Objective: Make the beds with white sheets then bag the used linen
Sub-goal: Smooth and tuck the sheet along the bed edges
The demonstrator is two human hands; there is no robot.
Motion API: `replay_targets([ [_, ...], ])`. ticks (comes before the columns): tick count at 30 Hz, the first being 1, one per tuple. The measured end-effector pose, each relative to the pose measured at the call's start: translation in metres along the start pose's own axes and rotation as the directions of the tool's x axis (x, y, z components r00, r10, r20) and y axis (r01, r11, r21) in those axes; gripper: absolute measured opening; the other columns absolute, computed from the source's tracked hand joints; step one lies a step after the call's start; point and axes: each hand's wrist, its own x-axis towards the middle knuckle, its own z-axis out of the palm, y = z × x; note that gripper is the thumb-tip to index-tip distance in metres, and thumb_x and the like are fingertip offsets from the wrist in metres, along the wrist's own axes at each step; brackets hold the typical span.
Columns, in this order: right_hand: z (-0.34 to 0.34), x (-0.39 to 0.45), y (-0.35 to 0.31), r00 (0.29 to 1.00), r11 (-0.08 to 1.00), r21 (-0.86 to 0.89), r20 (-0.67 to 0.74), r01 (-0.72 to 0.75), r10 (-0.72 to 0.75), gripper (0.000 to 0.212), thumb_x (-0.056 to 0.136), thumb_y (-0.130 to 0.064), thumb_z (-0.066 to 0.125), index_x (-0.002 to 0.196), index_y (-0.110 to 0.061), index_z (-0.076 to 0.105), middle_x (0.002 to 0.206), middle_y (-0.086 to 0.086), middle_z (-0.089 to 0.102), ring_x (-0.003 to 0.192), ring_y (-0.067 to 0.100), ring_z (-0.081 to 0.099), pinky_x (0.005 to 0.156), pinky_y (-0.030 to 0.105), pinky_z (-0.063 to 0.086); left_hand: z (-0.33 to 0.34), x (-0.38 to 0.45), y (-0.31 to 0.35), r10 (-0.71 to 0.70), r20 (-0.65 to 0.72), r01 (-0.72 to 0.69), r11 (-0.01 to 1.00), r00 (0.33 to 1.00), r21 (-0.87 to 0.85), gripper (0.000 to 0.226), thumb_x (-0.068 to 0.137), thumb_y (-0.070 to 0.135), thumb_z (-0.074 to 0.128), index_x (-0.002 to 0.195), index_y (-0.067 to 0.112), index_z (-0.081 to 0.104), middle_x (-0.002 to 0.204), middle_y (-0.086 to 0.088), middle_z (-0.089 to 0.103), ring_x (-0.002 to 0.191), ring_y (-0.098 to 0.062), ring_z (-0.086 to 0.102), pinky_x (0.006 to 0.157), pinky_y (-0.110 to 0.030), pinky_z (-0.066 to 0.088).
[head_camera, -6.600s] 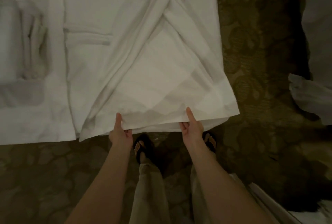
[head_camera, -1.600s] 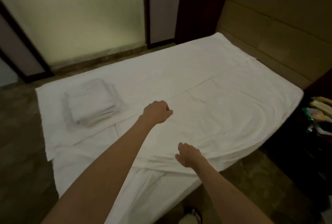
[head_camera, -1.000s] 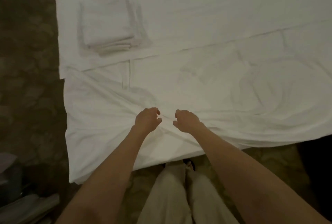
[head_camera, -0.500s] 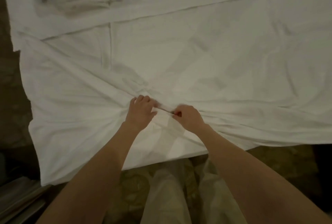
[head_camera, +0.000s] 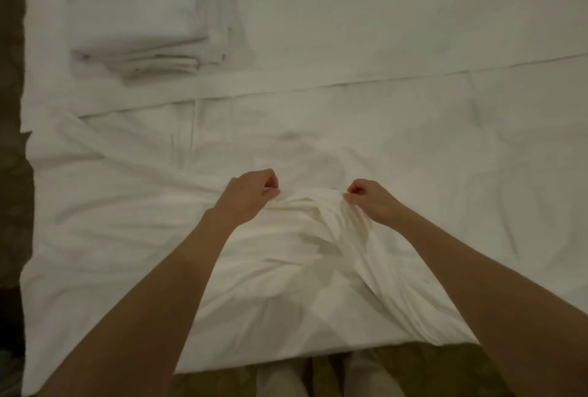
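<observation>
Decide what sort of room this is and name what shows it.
Probably a hotel bedroom: a bed with a white sheet that both hands are bunching up, folded linen stacked on it, and patterned carpet.

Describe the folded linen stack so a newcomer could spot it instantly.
Start from the white bed filling the view. Look to its far left part, beyond the left hand gripping the sheet. The folded stack sits there: layered edges showing, the only neatly squared pile on the bed.

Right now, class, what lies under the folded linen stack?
The folded linen stack rests on the bed's flat white sheet. Whatever lies beneath that sheet is covered.
</observation>
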Motion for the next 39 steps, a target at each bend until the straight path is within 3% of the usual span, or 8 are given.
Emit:
replay_targets([
  [11,-0.105,0.099,-0.05,0.97,0.976,-0.207,-0.213,0.072,-0.117,0.025,0.094,-0.026,0.059,0.104,-0.004,0.065,0.091,0.006,0.055,0.085,0.02,0.05,0.069,0.023,0.031,-0.034,0.112,0.046,0.126,-0.339,-0.123,0.992,0.932,0.029,0.015,0.099,0.022,0.051,0.101,0.009,0.057,0.096,-0.007,0.067,0.089,-0.027,0.059,0.074,-0.038,0.045],
  [15,-0.143,0.144,-0.092,0.934,0.955,-0.266,-0.292,0.128,-0.207,0.029,0.094,-0.026,0.06,0.105,0.0,0.065,0.1,0.014,0.059,0.094,0.028,0.054,0.07,0.023,0.03,-0.057,0.158,0.048,-0.016,-0.404,-0.004,0.999,0.915,-0.049,0.018,0.099,0.026,0.05,0.106,0.01,0.055,0.088,-0.006,0.064,0.092,-0.031,0.061,0.077,-0.036,0.041],
  [21,-0.107,0.179,-0.078,0.959,0.957,-0.282,-0.249,0.064,-0.137,0.031,0.091,-0.032,0.062,0.104,-0.005,0.068,0.113,0.017,0.065,0.11,0.034,0.057,0.083,0.031,0.041,-0.061,0.18,0.001,-0.191,-0.24,0.24,0.951,0.952,0.194,0.023,0.101,0.037,0.044,0.11,0.023,0.06,0.116,0.002,0.064,0.111,-0.023,0.057,0.094,-0.038,0.026],
  [25,-0.102,0.203,-0.09,0.946,0.969,-0.24,-0.299,0.054,-0.126,0.026,0.09,-0.032,0.063,0.099,-0.008,0.07,0.106,0.017,0.068,0.105,0.032,0.06,0.077,0.028,0.039,-0.066,0.198,-0.003,-0.208,-0.394,0.241,0.97,0.895,0.036,0.021,0.099,0.036,0.049,0.107,0.023,0.062,0.117,0.0,0.064,0.114,-0.022,0.055,0.096,-0.038,0.025],
  [29,-0.093,0.221,-0.09,0.9,0.949,-0.314,-0.419,-0.017,-0.122,0.024,0.09,-0.031,0.062,0.106,-0.014,0.069,0.116,0.012,0.063,0.115,0.032,0.053,0.092,0.037,0.041,-0.062,0.222,-0.003,-0.228,-0.435,0.309,0.943,0.871,0.125,0.021,0.098,0.036,0.05,0.11,0.022,0.06,0.117,-0.003,0.059,0.113,-0.024,0.053,0.094,-0.042,0.027],
  [32,-0.085,0.221,-0.097,0.867,0.864,-0.503,-0.441,-0.026,-0.231,0.024,0.092,-0.016,0.055,0.115,-0.012,0.055,0.123,0.013,0.048,0.118,0.032,0.042,0.093,0.042,0.035,-0.048,0.215,-0.005,-0.207,-0.495,0.35,0.912,0.844,0.214,0.031,0.097,0.035,0.052,0.126,0.025,0.051,0.13,-0.004,0.05,0.123,-0.025,0.043,0.098,-0.043,0.028],
  [35,-0.071,0.212,-0.11,0.841,0.8,-0.595,-0.391,0.078,-0.373,0.045,0.082,0.007,0.047,0.122,-0.013,0.048,0.127,0.013,0.042,0.119,0.032,0.038,0.095,0.044,0.032,-0.033,0.185,-0.015,-0.128,-0.5,0.304,0.908,0.857,0.288,0.06,0.096,0.036,0.051,0.149,0.026,0.027,0.158,-0.004,0.022,0.145,-0.024,0.02,0.113,-0.052,0.013],
  [39,-0.027,0.195,-0.129,0.851,0.732,-0.617,-0.186,0.288,-0.492,0.049,0.083,-0.006,0.055,0.13,-0.017,0.046,0.137,0.004,0.041,0.129,0.025,0.036,0.112,0.048,0.021,-0.019,0.135,-0.053,-0.212,-0.402,0.362,0.866,0.891,0.346,0.061,0.101,0.043,0.031,0.155,0.023,0.009,0.163,-0.002,0.001,0.15,-0.022,0.002,0.113,-0.062,0.005],
])
